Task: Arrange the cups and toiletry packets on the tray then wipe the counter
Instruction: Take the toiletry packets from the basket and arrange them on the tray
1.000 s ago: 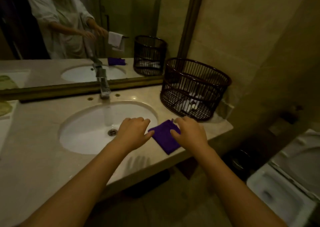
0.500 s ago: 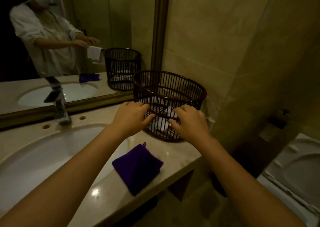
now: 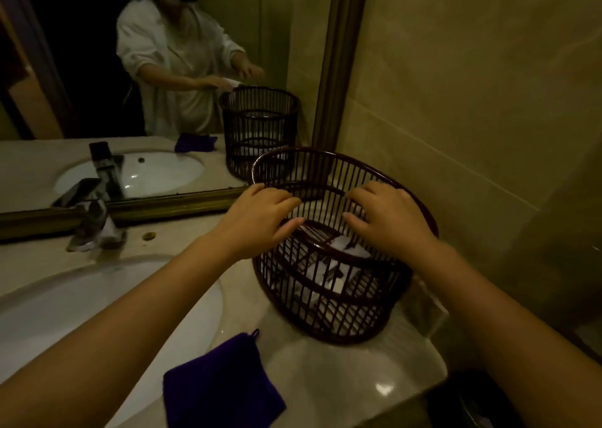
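Note:
A dark slatted basket (image 3: 360,300) stands on the marble counter (image 3: 342,372) in the right corner, by the wall. White toiletry packets (image 3: 340,248) lie inside it, seen through the bars. My left hand (image 3: 260,222) holds the near-left rim, fingers over the top and thumb outside. My right hand (image 3: 387,222) grips the near-right rim the same way. A folded purple cloth (image 3: 221,385) lies on the counter's front edge, below my left forearm. No cups or tray are in view.
A white sink basin (image 3: 81,303) is set into the counter at left, with a metal faucet (image 3: 94,222) behind it. A gold-framed mirror (image 3: 163,69) runs along the back. A tiled wall (image 3: 472,118) closes the right side. A dark bin (image 3: 472,401) sits below the counter's end.
Both hands left the purple cloth, moved up and right, and closed on the basket's near rim. The view turned right and came closer to the basket.

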